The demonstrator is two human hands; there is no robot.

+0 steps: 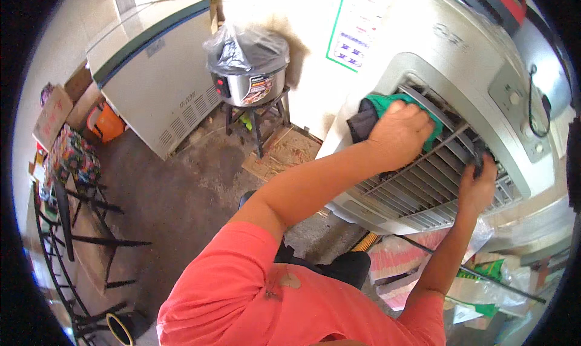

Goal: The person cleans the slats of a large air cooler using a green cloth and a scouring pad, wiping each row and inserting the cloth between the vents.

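A light grey air cooler or fan unit [463, 69] stands before me, its front tilted in my view. My left hand [401, 128] grips a green cloth [391, 101] and presses it against the upper left of the slatted grille [422, 182]. Dark grey fabric [363, 121] hangs out beside the green cloth. At the grille's right side, my right hand [479, 185] has its thumb and fingers around a small dark piece [478, 160]; whether that is part of the grille or loose I cannot tell. Dark grime shows on several slats.
Control knobs [514, 97] sit on the unit's right face. A plastic-covered metal cooker [249, 80] rests on a dark stand [258, 119] by the wall. Left of it stands a white chest freezer [159, 87]. Flattened cardboard and bags [490, 273] lie below the unit. Black metal-framed furniture [91, 241] is at left.
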